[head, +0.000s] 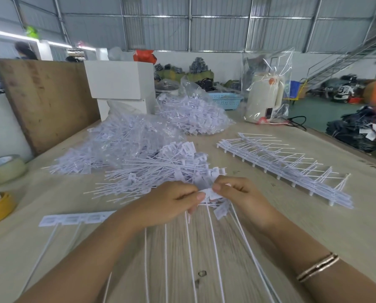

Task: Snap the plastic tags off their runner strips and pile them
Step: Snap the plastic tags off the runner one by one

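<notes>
Wooden table point(259, 248) — each hand's grip, left point(167, 202) and right point(244, 200), pinches tag strip point(211, 194).

I have a single view to work with, a wide-angle camera worn on the person's head, looking forward and down across a wooden table point(270, 248). It sits close: both forearms enter from the bottom edge, the left hand point(167, 202) and right hand point(241, 197) meeting just below centre. The lens bends straight lines near the edges, so the table's far edge curves. Toward 12 o'clock the view reaches past the table to a corrugated wall point(215, 33); at 2 o'clock a staircase point(346, 60) shows, and at 10 o'clock a leaning board point(47, 99). With no second camera, no part of the scene is shared between views.
</notes>
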